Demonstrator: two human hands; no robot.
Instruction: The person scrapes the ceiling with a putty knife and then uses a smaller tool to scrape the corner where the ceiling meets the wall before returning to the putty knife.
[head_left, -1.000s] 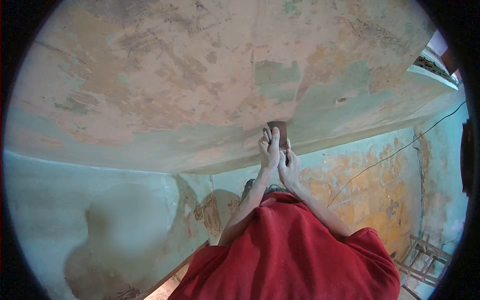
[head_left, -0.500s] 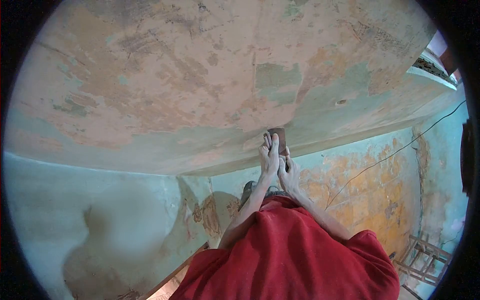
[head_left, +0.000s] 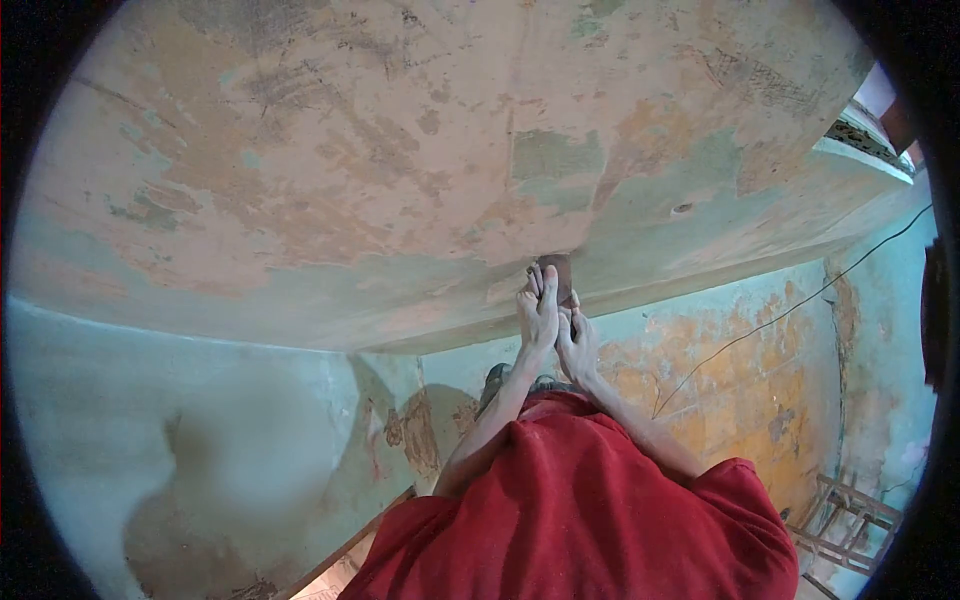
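A flat, dark brown rectangular piece (head_left: 561,275) lies just off the centre of the view, toward two or three o'clock, against the large pinkish-beige wall surface (head_left: 330,170) with its worn pale-green patches. The left hand (head_left: 538,315) has its fingers stretched out toward twelve o'clock, over the nine o'clock side of the piece, its back showing and its palm side hidden. The right hand (head_left: 576,345) is just beside it at four o'clock, partly closed, with fingertips at the lower edge of the piece; how firmly it grips cannot be told. Both bare forearms run up from the sleeves of a loose red cloth shirt (head_left: 580,500) that fills six o'clock. At eight o'clock a broad dark shadow (head_left: 200,520) falls on the pale turquoise painted wall (head_left: 90,400). At four o'clock, another stretch of wall shows flaking orange-yellow paint (head_left: 740,400), crossed by a thin black wire (head_left: 780,317) that slants from three o'clock down toward five. A brown, ladder-like slatted frame (head_left: 850,520) stands farther out at four o'clock, and a pale-edged opening (head_left: 870,135) lies at two o'clock.
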